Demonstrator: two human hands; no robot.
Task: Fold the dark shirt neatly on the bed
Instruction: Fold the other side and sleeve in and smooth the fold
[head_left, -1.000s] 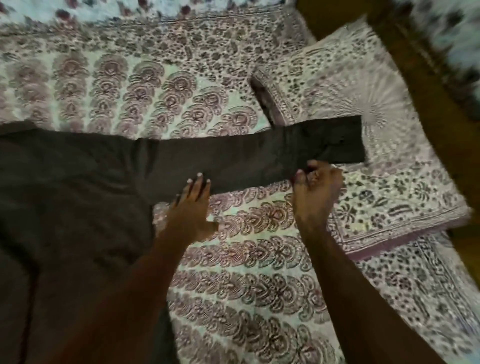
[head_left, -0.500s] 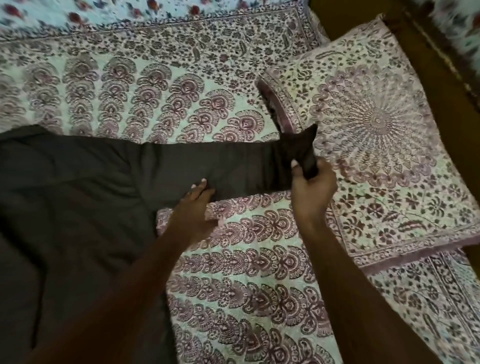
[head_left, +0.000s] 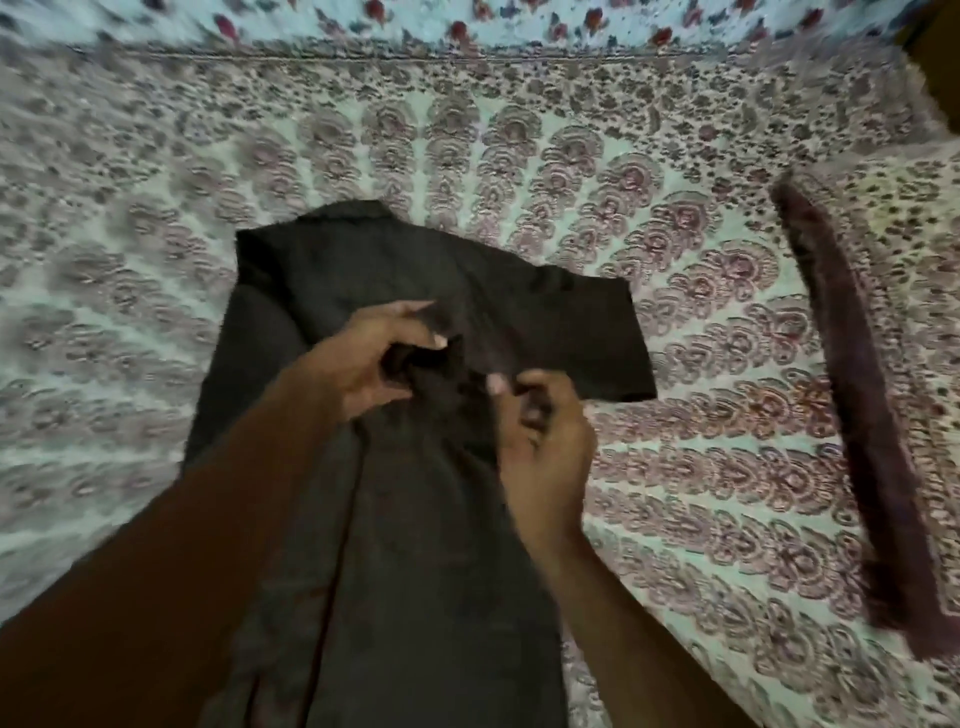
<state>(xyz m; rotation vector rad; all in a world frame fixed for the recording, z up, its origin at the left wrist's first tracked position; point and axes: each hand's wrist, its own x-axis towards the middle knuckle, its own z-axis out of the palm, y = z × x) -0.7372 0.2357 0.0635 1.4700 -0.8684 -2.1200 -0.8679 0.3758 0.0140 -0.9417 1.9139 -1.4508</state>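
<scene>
- the patterned bedspread (head_left: 130, 234) fills the left side, and a pale floral cloth (head_left: 519, 21) runs along its far edge.
- the dark shirt (head_left: 332, 270) lies lengthwise on the bedspread, from the near edge of view, between my arms, up to its far end around the middle of the bed.
- my left hand (head_left: 374, 358) is on the middle of the shirt. its lower fingers are curled round a small bunch of the fabric, and one finger reaches out straighter across the cloth.
- my right hand (head_left: 545, 441) is just beside it, fingers curled in, thumb and fingers pinching the fabric. blur hides how much it holds.
- the sleeve (head_left: 582, 332) lies flat, pointing right, ending in a straight edge.
- a patterned pillow (head_left: 909, 260) with a dark border sits at the far right, well apart from the shirt.
</scene>
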